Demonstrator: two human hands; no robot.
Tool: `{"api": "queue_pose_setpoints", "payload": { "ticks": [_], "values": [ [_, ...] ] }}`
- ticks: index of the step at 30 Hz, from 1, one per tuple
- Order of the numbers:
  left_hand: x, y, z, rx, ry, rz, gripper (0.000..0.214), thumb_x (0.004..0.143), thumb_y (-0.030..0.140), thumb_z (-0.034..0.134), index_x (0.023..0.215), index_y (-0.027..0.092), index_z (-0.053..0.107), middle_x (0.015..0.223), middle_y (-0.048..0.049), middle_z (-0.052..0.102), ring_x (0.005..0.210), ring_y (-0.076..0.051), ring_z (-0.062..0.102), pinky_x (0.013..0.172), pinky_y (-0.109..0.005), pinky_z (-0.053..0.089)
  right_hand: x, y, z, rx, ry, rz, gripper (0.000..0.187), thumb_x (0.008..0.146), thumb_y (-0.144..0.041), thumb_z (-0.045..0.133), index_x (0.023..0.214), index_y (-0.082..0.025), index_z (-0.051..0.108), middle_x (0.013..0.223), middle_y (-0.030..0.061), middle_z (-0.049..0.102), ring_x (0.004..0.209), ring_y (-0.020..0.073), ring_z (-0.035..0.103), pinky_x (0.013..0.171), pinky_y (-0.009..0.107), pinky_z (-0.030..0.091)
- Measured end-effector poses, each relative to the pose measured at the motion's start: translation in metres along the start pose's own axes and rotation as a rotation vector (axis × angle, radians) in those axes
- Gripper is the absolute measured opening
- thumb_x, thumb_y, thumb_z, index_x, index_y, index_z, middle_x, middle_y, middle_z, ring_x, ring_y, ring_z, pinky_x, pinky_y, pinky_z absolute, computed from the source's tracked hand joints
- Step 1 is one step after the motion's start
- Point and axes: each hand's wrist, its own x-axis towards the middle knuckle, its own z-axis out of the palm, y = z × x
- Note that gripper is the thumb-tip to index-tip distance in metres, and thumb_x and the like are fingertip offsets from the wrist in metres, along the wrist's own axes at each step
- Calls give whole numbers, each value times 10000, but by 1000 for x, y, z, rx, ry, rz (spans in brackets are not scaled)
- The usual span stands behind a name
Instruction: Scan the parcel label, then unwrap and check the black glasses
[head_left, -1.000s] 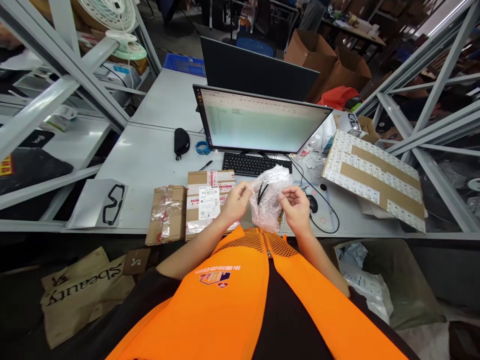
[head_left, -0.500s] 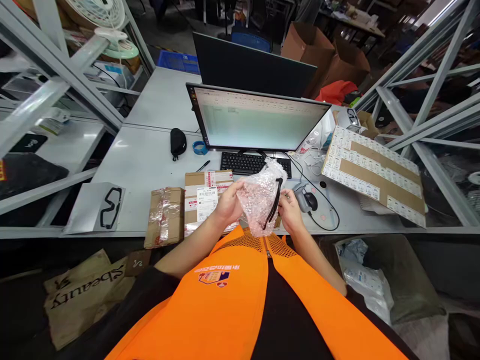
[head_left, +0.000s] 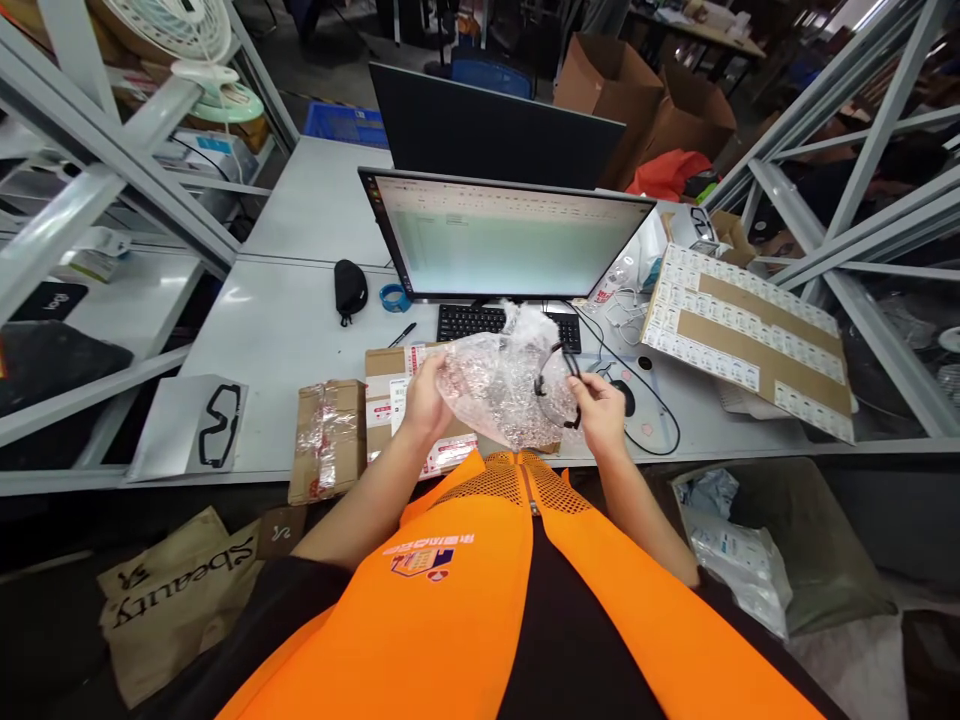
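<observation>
My left hand is closed on the left edge of a clear bubble-wrap bag, spread out above the desk's front edge. On the other side, my right hand pinches a thin black looped item by its right part. The item has small dark ends and lies against or partly inside the bag's right side; its exact kind is unclear. Under and left of the bag is a taped cardboard box with a white label, partly hidden. A smaller taped carton stands beside it.
Behind the bag are a keyboard and a monitor. A mouse with its cable sits right of my right hand. A large cardboard piece rests at the right, and a white box at the left. Metal frames flank the desk.
The bag has been spread wider, with my left hand shifting left and my right hand slightly right. The black item now shows as a loop held away from the bag's middle.
</observation>
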Motion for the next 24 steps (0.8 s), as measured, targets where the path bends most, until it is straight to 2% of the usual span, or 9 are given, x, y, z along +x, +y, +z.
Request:
{"api": "queue_pose_setpoints", "payload": {
  "ticks": [3,6,9,12,15,19,21,24],
  "values": [
    [12,3,-11,43,34,8,286,824,385,728,1012,170,736,1013,-62,814,1007,-237,776,963,-352,607,11,-2,-17,271,116,129,416,733,-565,850,907,-203,742,794,9,703,730,165,624,724,309,540],
    [21,-3,-16,136,41,28,335,836,432,650,1038,171,712,1043,-90,807,1042,-260,768,952,-386,612,18,-7,-31,528,128,242,466,709,-592,874,940,-226,699,767,-19,677,670,139,614,636,271,540],
    [30,-13,-18,227,173,123,223,818,392,618,943,208,637,966,-51,764,1012,-232,746,910,-342,604,21,-11,-43,618,114,319,450,701,-540,901,941,-223,691,715,-29,656,612,122,596,559,236,515],
    [37,-23,-18,363,270,226,149,811,357,611,851,233,538,854,2,650,910,-184,695,807,-266,575,20,-15,-55,599,89,384,425,693,-486,916,926,-203,701,657,-30,638,554,111,564,492,213,470],
    [42,-34,-18,568,207,262,199,857,407,579,826,241,474,822,18,564,834,-163,625,722,-241,536,15,-17,-68,572,37,419,438,680,-485,923,914,-180,714,635,-32,620,522,94,541,446,188,419],
    [49,-52,-18,875,73,131,251,868,471,581,836,240,489,872,-9,615,865,-194,614,737,-280,551,8,-19,-90,548,-36,463,501,610,-512,953,888,-167,719,593,-36,604,465,75,487,387,167,328],
    [52,-62,-18,1102,-2,62,247,860,470,585,809,239,513,839,-27,633,855,-223,618,758,-315,550,6,-22,-103,509,-58,476,509,586,-537,958,825,-173,695,556,-35,597,421,67,442,363,170,302],
    [51,-76,-16,1508,-103,33,251,868,474,557,754,256,508,756,-60,644,824,-291,645,795,-388,526,6,-27,-126,437,-121,476,494,641,-583,927,763,-182,663,548,-26,609,383,60,414,337,170,281]
  ]
}}
